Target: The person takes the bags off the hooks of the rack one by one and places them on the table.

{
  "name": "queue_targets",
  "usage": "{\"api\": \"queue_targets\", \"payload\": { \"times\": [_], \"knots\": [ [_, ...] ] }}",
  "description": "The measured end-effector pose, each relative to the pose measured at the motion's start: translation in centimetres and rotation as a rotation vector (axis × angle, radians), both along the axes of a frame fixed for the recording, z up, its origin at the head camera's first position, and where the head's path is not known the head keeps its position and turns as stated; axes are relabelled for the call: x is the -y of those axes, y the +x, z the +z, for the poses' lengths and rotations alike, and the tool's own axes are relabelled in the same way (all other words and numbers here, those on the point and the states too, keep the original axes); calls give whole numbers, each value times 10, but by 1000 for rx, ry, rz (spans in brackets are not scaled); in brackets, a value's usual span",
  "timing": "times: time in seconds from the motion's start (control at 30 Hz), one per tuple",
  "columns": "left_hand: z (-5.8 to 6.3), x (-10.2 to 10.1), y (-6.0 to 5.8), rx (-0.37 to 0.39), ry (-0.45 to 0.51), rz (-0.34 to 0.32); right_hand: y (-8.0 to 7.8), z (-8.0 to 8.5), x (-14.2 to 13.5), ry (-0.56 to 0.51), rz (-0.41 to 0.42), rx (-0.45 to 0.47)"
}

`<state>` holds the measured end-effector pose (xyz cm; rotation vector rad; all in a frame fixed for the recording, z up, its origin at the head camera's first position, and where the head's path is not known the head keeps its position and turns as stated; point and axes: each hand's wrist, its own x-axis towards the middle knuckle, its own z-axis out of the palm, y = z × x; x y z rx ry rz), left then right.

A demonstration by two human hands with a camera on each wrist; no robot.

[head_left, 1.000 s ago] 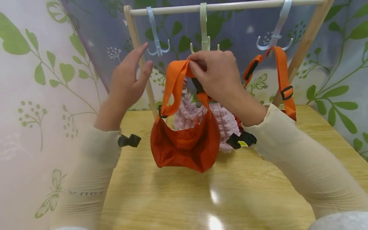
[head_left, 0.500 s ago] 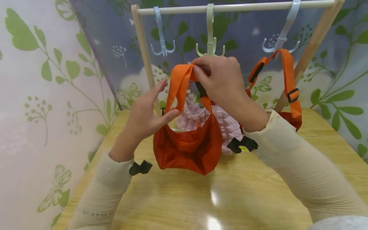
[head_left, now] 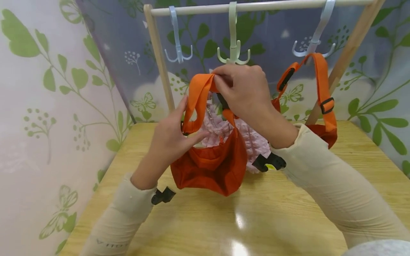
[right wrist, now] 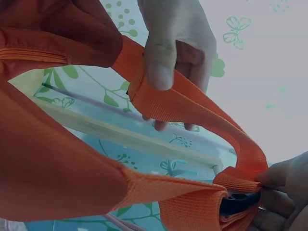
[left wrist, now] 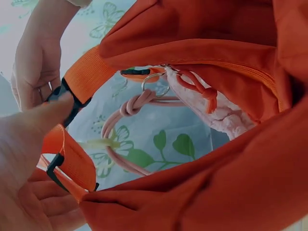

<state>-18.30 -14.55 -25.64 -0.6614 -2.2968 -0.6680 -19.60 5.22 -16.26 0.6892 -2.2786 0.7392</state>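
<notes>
An orange-red shoulder bag hangs open below my right hand. That hand pinches the top of its bright orange strap between thumb and fingers. My left hand is at the strap's left side, thumb in front and fingers behind, fairly straight. In the left wrist view, a black slider buckle lies between the left thumb and fingers. The right wrist view has the left hand around the strap, its thumb over the near face. Part of the bag's left rim is hidden by the left hand.
Behind stands a wooden rack with a white rail. It carries a blue hook, a green hook and a pale blue hook. A second orange bag hangs at right; a pink ruffled bag is behind the held one.
My left hand has come down and right from beside the rack's left post to the strap's left side. The right hand keeps its pinch, and the bag has barely moved.
</notes>
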Motion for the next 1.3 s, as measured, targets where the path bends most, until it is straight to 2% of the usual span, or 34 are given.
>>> {"api": "queue_targets", "payload": {
  "times": [0.17, 0.37, 0.6, 0.7, 0.87, 0.97, 1.07, 1.17, 1.3],
  "knots": [
    [-4, 5, 2, -73, -12, 36, -2, -2, 0, -5, 7, -21],
    [-6, 10, 3, -126, 20, 22, -3, -6, 0, -8, 5, -7],
    [-3, 17, 4, -193, 19, 55, -5, -8, 2, 1, 6, -24],
    [0, 20, 5, -206, 6, 72, -5, -10, 2, 37, -13, -86],
    [9, 25, 8, -225, 7, 118, -6, -17, 2, 65, -52, -246],
    [14, 29, 11, -238, 8, 152, -5, -21, 3, 53, -47, -320],
    [17, 34, 14, -232, 12, 158, -5, -24, 3, 58, -23, -383],
    [20, 38, 16, -238, 4, 151, -7, -28, 2, 77, 4, -416],
    [24, 40, 17, -252, -21, 144, -8, -33, -1, 91, 18, -412]
  ]
}}
